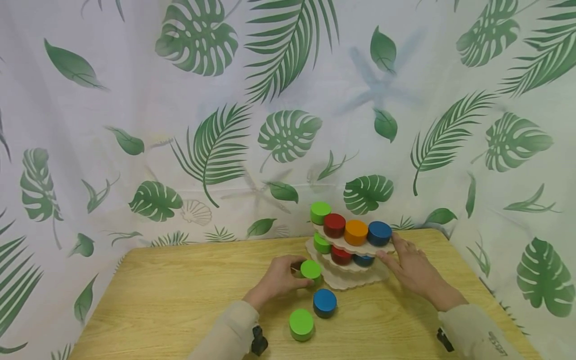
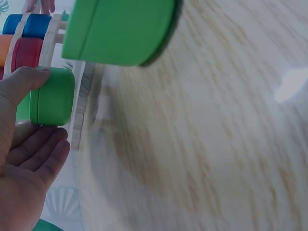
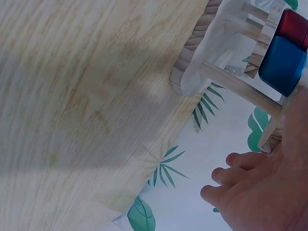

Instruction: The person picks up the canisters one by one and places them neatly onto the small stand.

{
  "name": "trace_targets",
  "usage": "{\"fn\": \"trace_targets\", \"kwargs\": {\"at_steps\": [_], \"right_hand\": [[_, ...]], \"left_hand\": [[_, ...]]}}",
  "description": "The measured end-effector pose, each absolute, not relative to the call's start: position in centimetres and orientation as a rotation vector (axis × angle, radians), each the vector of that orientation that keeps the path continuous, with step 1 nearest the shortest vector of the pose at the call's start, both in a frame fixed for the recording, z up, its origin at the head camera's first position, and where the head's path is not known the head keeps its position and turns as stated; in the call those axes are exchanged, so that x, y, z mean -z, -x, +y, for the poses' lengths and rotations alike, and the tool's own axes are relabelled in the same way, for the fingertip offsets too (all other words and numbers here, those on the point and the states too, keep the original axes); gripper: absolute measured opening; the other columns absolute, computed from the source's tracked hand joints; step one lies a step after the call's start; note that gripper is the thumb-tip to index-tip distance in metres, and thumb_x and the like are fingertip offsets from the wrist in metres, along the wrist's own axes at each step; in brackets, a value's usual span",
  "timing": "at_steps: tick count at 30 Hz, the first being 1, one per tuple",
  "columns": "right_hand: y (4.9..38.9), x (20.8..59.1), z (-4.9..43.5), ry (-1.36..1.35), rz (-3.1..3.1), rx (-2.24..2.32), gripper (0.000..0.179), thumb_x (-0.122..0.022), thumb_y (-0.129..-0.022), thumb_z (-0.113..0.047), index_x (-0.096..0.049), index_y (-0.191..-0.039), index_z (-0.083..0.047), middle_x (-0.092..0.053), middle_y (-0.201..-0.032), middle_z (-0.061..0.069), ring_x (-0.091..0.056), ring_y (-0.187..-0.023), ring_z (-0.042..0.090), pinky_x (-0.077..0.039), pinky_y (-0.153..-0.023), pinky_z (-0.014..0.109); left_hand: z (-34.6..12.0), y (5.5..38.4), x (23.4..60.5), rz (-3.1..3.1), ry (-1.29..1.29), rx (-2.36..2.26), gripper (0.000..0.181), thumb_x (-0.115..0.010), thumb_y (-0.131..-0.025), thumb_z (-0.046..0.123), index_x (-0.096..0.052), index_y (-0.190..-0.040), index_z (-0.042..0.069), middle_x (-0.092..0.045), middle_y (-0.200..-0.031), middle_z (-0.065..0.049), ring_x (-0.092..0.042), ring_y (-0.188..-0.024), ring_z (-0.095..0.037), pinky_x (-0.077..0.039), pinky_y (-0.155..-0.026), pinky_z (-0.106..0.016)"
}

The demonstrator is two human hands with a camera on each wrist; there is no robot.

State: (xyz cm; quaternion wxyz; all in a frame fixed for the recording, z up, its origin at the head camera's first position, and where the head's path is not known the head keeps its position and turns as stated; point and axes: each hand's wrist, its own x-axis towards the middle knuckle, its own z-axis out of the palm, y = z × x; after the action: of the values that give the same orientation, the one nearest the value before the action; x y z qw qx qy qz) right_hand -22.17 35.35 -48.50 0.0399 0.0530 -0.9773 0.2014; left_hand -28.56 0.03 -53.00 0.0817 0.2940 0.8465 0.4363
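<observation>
My left hand point(image 1: 280, 277) holds a small round green tin point(image 1: 310, 271) between thumb and fingers, just left of a tiered wooden stand point(image 1: 343, 284). In the left wrist view the thumb lies on one side of this green tin point(image 2: 55, 98), with the fingers on the other. My right hand point(image 1: 416, 272) grips the right end of the stand's top shelf point(image 1: 360, 249), thumb at the front edge. That shelf carries a green tin point(image 1: 320, 212), a red tin point(image 1: 334, 225), an orange tin point(image 1: 356, 232) and a blue tin point(image 1: 379, 233). Below stand green, red point(image 1: 341, 255) and blue tins, partly hidden.
On the wooden table point(image 1: 180, 290), a blue tin point(image 1: 325, 303) and another green tin point(image 1: 301, 324) stand in front of the stand. A leaf-printed white curtain point(image 1: 288, 150) hangs behind the table and at its sides.
</observation>
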Motion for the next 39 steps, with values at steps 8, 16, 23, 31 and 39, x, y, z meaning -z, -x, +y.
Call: {"fn": "trace_targets", "kwargs": {"at_steps": [8,16,23,31,39], "right_hand": [[22.1,48.4,35.3,-0.167,-2.989,-0.616,0.086,-0.041,-0.112,-0.053,-0.022,-0.159,0.016,-0.031,-0.162,0.041,-0.032,-0.145,0.064,-0.026,-0.115,0.080],[22.0,48.3,35.3,-0.172,-2.987,-0.614,0.086,-0.041,-0.112,-0.053,-0.022,-0.160,0.016,-0.030,-0.162,0.041,-0.032,-0.145,0.064,-0.026,-0.115,0.079],[22.0,48.4,35.3,-0.170,-2.986,-0.612,0.086,-0.041,-0.112,-0.053,-0.021,-0.160,0.015,-0.031,-0.162,0.041,-0.032,-0.145,0.064,-0.027,-0.115,0.079],[22.0,48.2,35.2,-0.157,-2.998,-0.602,0.086,-0.040,-0.112,-0.053,-0.021,-0.160,0.016,-0.031,-0.161,0.042,-0.032,-0.145,0.064,-0.027,-0.116,0.079],[21.9,48.2,35.3,-0.163,-3.000,-0.569,0.085,-0.041,-0.112,-0.052,-0.023,-0.159,0.016,-0.032,-0.160,0.042,-0.034,-0.143,0.065,-0.029,-0.113,0.079]], "left_hand": [[0.9,28.2,52.1,2.513,-0.925,-1.298,0.045,-0.087,-0.088,0.028,-0.074,-0.127,0.011,-0.076,-0.119,-0.002,-0.069,-0.110,-0.016,-0.058,-0.094,-0.028],[2.1,27.8,51.4,2.496,-0.999,-1.262,0.049,-0.088,-0.086,0.030,-0.074,-0.131,0.015,-0.077,-0.119,0.001,-0.068,-0.106,-0.007,-0.058,-0.094,-0.027],[3.4,27.3,50.6,2.500,-1.077,-1.212,0.047,-0.089,-0.085,0.029,-0.075,-0.128,0.013,-0.078,-0.116,-0.001,-0.069,-0.102,-0.008,-0.060,-0.093,-0.031],[4.9,27.1,50.5,2.491,-1.159,-1.185,0.045,-0.090,-0.085,0.027,-0.076,-0.125,0.011,-0.078,-0.113,-0.001,-0.068,-0.097,-0.008,-0.059,-0.088,-0.023],[6.5,26.7,50.2,2.498,-1.146,-1.069,0.045,-0.089,-0.085,0.030,-0.076,-0.123,0.009,-0.077,-0.108,0.004,-0.063,-0.089,-0.002,-0.051,-0.079,-0.012]]}}
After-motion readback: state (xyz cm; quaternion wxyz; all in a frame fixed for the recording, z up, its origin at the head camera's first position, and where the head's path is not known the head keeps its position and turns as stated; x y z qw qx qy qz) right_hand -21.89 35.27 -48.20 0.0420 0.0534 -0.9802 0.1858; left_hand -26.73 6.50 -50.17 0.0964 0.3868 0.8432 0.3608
